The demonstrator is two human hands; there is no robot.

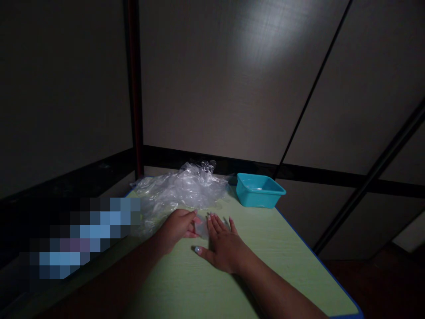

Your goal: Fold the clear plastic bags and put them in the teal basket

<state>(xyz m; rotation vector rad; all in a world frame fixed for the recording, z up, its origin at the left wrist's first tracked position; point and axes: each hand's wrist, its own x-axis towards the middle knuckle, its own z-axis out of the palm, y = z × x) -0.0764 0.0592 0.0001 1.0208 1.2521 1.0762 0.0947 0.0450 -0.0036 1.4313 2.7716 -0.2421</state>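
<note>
1. The single head-worn camera looks forward and down from above the near side of the pale-green, wood-grained, blue-edged table [279, 257].
2. It views the bare left hand [179, 227] and bare right hand [226, 249] fairly closely, below mid-frame.
3. Farther off, the grey-brown, flat-panelled wall [212, 97] fills the upper half.

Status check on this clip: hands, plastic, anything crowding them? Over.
Left hand holding clear plastic piece. Right hand spread palm-down, fingers at its edge. Crumpled plastic heap close beyond; teal bin off right.
</note>
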